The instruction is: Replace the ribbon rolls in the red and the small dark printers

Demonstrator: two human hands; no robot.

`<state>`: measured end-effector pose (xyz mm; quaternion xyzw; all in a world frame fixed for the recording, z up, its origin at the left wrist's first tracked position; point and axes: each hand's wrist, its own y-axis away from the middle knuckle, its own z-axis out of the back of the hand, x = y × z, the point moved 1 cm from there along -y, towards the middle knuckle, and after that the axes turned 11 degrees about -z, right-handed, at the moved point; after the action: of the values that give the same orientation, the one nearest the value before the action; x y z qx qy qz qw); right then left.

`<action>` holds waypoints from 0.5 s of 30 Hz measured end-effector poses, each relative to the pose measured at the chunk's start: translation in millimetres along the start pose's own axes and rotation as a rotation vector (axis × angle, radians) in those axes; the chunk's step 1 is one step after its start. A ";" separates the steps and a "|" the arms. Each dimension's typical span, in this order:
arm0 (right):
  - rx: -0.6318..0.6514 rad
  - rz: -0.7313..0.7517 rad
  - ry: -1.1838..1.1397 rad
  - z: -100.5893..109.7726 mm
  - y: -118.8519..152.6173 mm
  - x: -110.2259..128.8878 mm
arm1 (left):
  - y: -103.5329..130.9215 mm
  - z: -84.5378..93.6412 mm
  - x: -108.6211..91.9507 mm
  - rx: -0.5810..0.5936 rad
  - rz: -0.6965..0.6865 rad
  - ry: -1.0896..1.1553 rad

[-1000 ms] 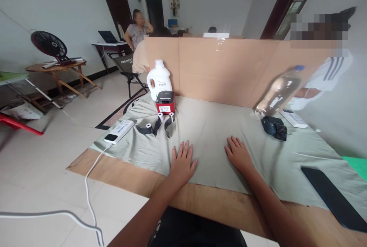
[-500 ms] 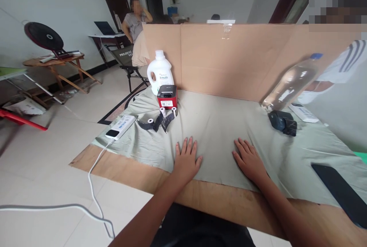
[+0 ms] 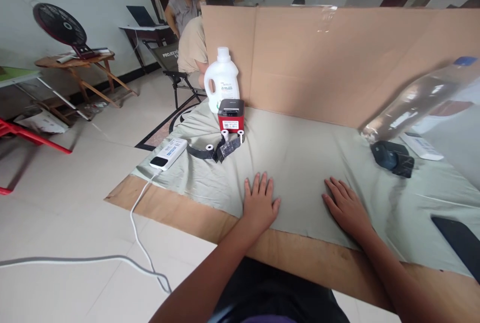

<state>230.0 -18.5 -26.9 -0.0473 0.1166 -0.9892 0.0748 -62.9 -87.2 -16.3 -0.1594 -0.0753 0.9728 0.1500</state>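
My left hand (image 3: 259, 205) lies flat on the grey-green cloth (image 3: 300, 163), fingers spread and holding nothing. To its right my right hand (image 3: 347, 209) also rests palm down with nothing in it. Beyond my left hand, a black strap with small white rolls (image 3: 217, 152) lies in front of a red and black box (image 3: 231, 116). Behind the box stands a white jug (image 3: 222, 80). A white power bank (image 3: 168, 154) with a cable is at the left. Past my right hand sit a black device (image 3: 392, 157) and a tilted clear bottle with a blue cap (image 3: 420, 98).
A cardboard panel (image 3: 307, 58) stands along the cloth's back edge. At the right are a dark phone-like slab (image 3: 459, 243) and a white power bank (image 3: 422, 146). A seated person (image 3: 185, 13) is beyond the table, near a fan (image 3: 62, 25).
The view has turned left and down, so everything on the table appears shifted right. Both hands stay flat on the cloth. The person at the right has mostly left the view.
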 end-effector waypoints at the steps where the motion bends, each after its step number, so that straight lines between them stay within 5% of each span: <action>1: -0.001 -0.001 0.004 0.3 0.2 0.5 | 0.3 0.2 -0.3 0.007 -0.003 -0.002; 7: -0.013 -0.020 0.000 0.1 3.6 2.5 | 3.1 7.0 -7.4 0.022 0.000 0.000; 11: -0.020 -0.052 0.002 4.5 -4.4 7.7 | -7.7 51.9 10.8 0.021 0.059 0.239; 15: 0.079 -0.018 -0.220 19.3 -52.8 54.6 | -51.3 120.9 86.0 -0.499 0.257 0.514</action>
<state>171.2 19.2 8.5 -0.1534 0.0682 -0.9825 0.0802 -167.2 -23.6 82.4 -0.4378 -0.2491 0.8639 -0.0027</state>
